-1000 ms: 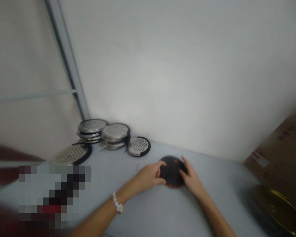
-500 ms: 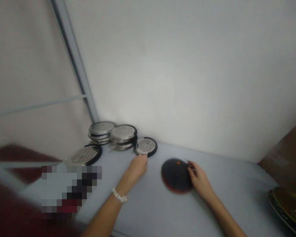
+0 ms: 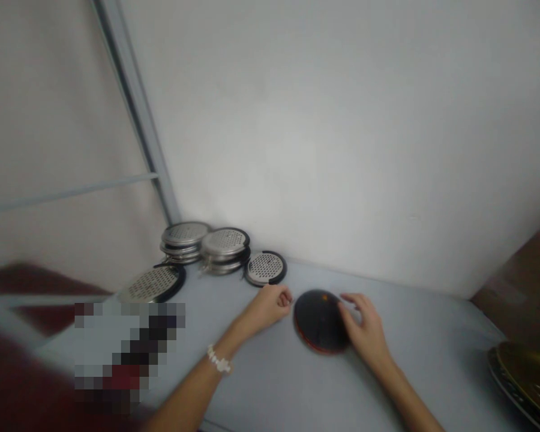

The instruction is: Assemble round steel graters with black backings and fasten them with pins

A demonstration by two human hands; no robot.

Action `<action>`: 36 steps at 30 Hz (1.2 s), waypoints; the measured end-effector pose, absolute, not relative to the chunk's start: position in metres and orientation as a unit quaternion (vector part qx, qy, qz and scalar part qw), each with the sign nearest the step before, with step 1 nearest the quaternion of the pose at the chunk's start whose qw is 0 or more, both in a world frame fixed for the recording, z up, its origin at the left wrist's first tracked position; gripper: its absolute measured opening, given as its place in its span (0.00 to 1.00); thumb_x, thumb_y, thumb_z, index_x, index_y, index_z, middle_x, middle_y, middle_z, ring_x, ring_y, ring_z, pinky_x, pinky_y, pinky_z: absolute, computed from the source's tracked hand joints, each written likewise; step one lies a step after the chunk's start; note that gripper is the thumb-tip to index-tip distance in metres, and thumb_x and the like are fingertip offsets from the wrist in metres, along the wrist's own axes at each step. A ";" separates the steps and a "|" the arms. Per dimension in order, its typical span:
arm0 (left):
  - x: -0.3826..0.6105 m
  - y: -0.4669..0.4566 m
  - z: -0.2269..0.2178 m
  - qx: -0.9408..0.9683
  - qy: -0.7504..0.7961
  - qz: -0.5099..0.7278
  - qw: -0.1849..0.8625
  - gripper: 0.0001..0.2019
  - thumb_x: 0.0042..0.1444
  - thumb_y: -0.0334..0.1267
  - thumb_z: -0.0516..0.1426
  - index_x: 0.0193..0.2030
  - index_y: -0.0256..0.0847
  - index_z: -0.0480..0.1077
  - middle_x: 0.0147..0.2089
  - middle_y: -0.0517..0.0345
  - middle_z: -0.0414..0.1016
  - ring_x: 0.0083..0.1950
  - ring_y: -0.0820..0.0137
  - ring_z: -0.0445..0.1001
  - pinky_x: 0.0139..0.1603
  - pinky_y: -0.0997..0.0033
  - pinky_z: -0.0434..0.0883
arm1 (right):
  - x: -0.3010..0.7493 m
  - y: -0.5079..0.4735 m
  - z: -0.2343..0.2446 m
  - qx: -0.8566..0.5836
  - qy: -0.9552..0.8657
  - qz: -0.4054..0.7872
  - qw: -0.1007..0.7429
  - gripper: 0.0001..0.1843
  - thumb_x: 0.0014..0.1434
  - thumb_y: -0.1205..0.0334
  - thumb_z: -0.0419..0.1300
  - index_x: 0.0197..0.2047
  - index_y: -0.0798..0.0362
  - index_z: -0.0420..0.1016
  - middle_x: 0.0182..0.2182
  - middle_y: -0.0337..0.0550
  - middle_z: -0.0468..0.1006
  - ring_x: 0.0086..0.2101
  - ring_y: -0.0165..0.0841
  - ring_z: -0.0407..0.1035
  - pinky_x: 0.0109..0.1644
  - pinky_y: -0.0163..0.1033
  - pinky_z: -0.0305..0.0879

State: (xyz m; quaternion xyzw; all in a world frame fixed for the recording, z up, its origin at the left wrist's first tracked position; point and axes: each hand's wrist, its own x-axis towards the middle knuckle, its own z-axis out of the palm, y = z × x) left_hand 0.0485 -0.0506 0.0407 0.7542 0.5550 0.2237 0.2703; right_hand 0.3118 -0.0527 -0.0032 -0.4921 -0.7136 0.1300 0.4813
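Note:
A dark round disc [image 3: 320, 322] with a reddish-orange rim and a small orange mark on top lies on the grey table [image 3: 270, 375]. My right hand [image 3: 366, 330] is at the disc's right edge, thumb and forefinger apart, the thumb overlapping its rim. At the disc's left side, my left hand [image 3: 270, 307] has its fingers curled in a pinch; whatever they may hold is too small to make out. A white bracelet [image 3: 218, 360] circles the left wrist. Just beyond that hand lies a small perforated metal disc [image 3: 265, 267] with a partly black rim.
Two stacks of perforated metal discs [image 3: 186, 233] [image 3: 225, 241] stand by the wall. Another perforated disc [image 3: 155, 284] lies at the left, behind a pixelated patch. Gold-coloured round plates [image 3: 528, 372] and a brown cardboard box [image 3: 524, 288] are at the right.
My left hand has moved right, from beside the small perforated disc toward the dark disc. My right hand's fingers have spread wider at the dark disc's edge.

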 end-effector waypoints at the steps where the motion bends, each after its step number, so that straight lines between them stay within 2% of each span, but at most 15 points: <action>1: 0.055 -0.052 0.039 0.748 0.513 0.287 0.308 0.10 0.51 0.29 0.57 0.41 0.35 0.74 0.31 0.58 0.77 0.31 0.72 0.73 0.32 0.77 0.67 | 0.309 -0.057 0.002 -0.472 -0.731 0.126 0.477 0.11 0.65 0.54 0.56 0.42 0.49 0.77 0.41 0.49 0.79 0.45 0.44 0.71 0.50 0.51 0.68; 4: 0.076 -0.057 0.034 0.712 0.434 0.380 0.402 0.17 0.51 0.31 0.59 0.49 0.37 0.71 0.30 0.62 0.74 0.29 0.75 0.69 0.31 0.78 0.67 | 0.300 -0.070 0.012 -0.409 -0.793 0.118 0.437 0.09 0.66 0.58 0.56 0.44 0.47 0.77 0.41 0.48 0.80 0.44 0.43 0.72 0.51 0.51 0.69; 9: 0.096 -0.069 0.027 0.664 0.405 0.416 0.472 0.11 0.53 0.35 0.60 0.44 0.35 0.73 0.33 0.57 0.76 0.30 0.75 0.71 0.31 0.77 0.68 | 0.286 -0.083 0.009 -0.340 -0.845 0.115 0.396 0.17 0.66 0.62 0.56 0.56 0.47 0.73 0.48 0.48 0.80 0.48 0.42 0.73 0.55 0.50 0.69; 14: 0.097 -0.071 0.029 0.641 0.401 0.409 0.511 0.14 0.54 0.39 0.61 0.46 0.35 0.70 0.34 0.54 0.78 0.28 0.72 0.74 0.29 0.75 0.71 | 0.283 -0.082 0.000 -0.373 -0.828 0.128 0.398 0.16 0.69 0.59 0.53 0.56 0.46 0.76 0.47 0.48 0.82 0.45 0.41 0.77 0.51 0.48 0.72; 17: 0.088 -0.066 0.033 0.696 0.455 0.369 0.415 0.12 0.63 0.43 0.55 0.47 0.37 0.70 0.35 0.53 0.80 0.30 0.70 0.76 0.33 0.72 0.71 | 0.288 -0.079 0.001 -0.386 -0.815 0.140 0.408 0.16 0.69 0.57 0.52 0.52 0.45 0.79 0.44 0.46 0.84 0.42 0.41 0.78 0.49 0.48 0.73; 20: 0.070 -0.058 0.036 0.745 0.600 0.246 0.159 0.13 0.69 0.37 0.48 0.43 0.37 0.73 0.43 0.46 0.79 0.47 0.62 0.78 0.47 0.67 0.71 | 0.293 -0.076 0.005 -0.411 -0.791 0.145 0.430 0.15 0.67 0.55 0.54 0.48 0.45 0.81 0.41 0.46 0.85 0.40 0.41 0.78 0.49 0.48 0.74; 22: 0.057 -0.053 0.035 0.718 0.686 0.110 0.048 0.14 0.69 0.33 0.46 0.47 0.35 0.73 0.47 0.42 0.78 0.50 0.59 0.77 0.49 0.65 0.70 | 0.296 -0.073 0.007 -0.435 -0.772 0.146 0.441 0.15 0.66 0.53 0.55 0.46 0.45 0.82 0.40 0.45 0.85 0.40 0.42 0.78 0.49 0.48 0.74; 26: 0.036 -0.048 0.035 0.685 0.726 0.054 0.029 0.13 0.67 0.30 0.47 0.48 0.33 0.72 0.48 0.37 0.77 0.49 0.55 0.78 0.47 0.61 0.71 | 0.298 -0.071 0.006 -0.453 -0.750 0.147 0.458 0.14 0.65 0.53 0.56 0.43 0.45 0.83 0.39 0.45 0.85 0.39 0.42 0.79 0.48 0.48 0.74; 31: 0.028 -0.047 0.042 0.686 0.726 0.038 0.035 0.12 0.66 0.31 0.50 0.50 0.35 0.72 0.49 0.40 0.78 0.51 0.57 0.77 0.48 0.63 0.70 | 0.296 -0.072 0.005 -0.430 -0.765 0.149 0.456 0.13 0.65 0.57 0.56 0.44 0.45 0.83 0.40 0.46 0.85 0.41 0.41 0.78 0.49 0.47 0.74; 36: 0.030 -0.047 0.044 0.698 0.714 0.032 0.045 0.14 0.66 0.30 0.47 0.46 0.34 0.74 0.46 0.39 0.79 0.48 0.56 0.79 0.45 0.63 0.70 | 0.294 -0.073 0.006 -0.416 -0.772 0.158 0.454 0.14 0.66 0.60 0.55 0.44 0.46 0.83 0.41 0.46 0.84 0.42 0.41 0.78 0.50 0.47 0.74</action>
